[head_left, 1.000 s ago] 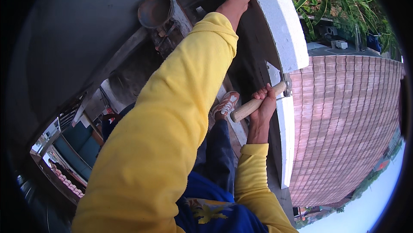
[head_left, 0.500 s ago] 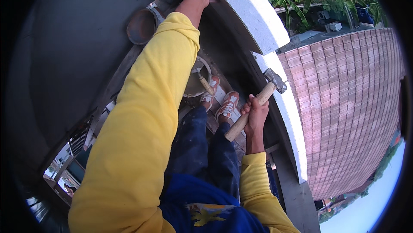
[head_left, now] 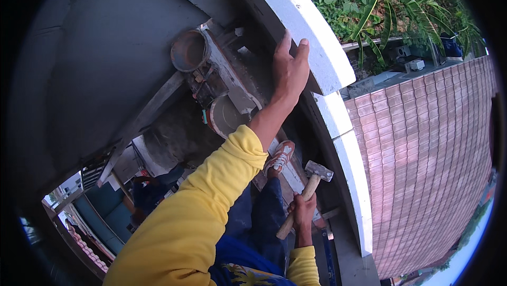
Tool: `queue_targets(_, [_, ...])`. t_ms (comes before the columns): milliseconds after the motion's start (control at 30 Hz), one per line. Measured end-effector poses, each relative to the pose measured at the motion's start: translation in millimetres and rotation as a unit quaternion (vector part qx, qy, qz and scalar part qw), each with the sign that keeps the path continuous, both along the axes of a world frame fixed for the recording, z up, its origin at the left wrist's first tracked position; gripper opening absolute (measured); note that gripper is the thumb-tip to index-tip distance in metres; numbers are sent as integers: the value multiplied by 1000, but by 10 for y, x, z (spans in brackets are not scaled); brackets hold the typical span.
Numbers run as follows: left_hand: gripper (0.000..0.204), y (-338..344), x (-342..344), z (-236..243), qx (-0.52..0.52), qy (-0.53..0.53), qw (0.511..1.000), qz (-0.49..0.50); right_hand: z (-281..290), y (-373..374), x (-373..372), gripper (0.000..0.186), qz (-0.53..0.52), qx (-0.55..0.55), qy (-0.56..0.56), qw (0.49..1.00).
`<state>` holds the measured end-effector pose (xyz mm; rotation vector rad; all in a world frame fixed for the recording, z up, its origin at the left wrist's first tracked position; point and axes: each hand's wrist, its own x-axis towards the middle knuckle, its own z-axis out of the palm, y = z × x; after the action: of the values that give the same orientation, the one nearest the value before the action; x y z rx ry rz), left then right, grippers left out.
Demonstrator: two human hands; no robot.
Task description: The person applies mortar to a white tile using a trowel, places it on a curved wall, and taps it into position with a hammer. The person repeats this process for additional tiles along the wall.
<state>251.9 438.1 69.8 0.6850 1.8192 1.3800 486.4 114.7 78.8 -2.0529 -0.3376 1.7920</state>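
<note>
Near the middle of the view, my left hand [head_left: 290,72] has its fingers stretched out and slightly apart at the inner edge of a curved white block [head_left: 326,61], appearing to touch it. Below, my right hand [head_left: 303,209] is closed round the wooden handle of a hammer [head_left: 320,171], whose metal head points up beside a lower white strip [head_left: 355,180]. My shoe [head_left: 281,156] rests on a narrow plank beneath. My left sleeve covers part of my legs.
A rusty bucket [head_left: 187,48] and a container of grey mix [head_left: 229,114] sit below. A dark concrete surface [head_left: 100,59] fills the left. Another person [head_left: 150,188] is low on the left. A pink tiled roof [head_left: 417,170] and green plants [head_left: 380,6] lie to the right.
My left hand has come down along the white block, its fingers loosening from the top edge. My right hand has lowered the hammer away from the white strip.
</note>
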Motion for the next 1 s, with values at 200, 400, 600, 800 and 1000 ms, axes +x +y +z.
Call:
queue_targets(200, [61, -300, 184, -35, 46, -29, 996, 78, -36, -42, 23, 31, 18, -3, -7, 1000])
queue_targets(400, [78, -391, 429, -148, -57, 14, 998, -30, -54, -52, 70, 30, 92, -8, -7, 996])
queue_targets(600, [64, -1803, 414, -167, -51, -37, 997, -46, -127, 71, 51, 28, 187, -13, 30, 982])
queue_targets(800, [73, -4299, 512, -130, -353, -197, 912, -72, -588, -14, -419, 42, 315, -80, 178, 929])
queue_targets(1000, [65, -4477, 179, 319, -323, -442, 826, 130, -920, -305, -1349, 54, 526, -59, 140, 837])
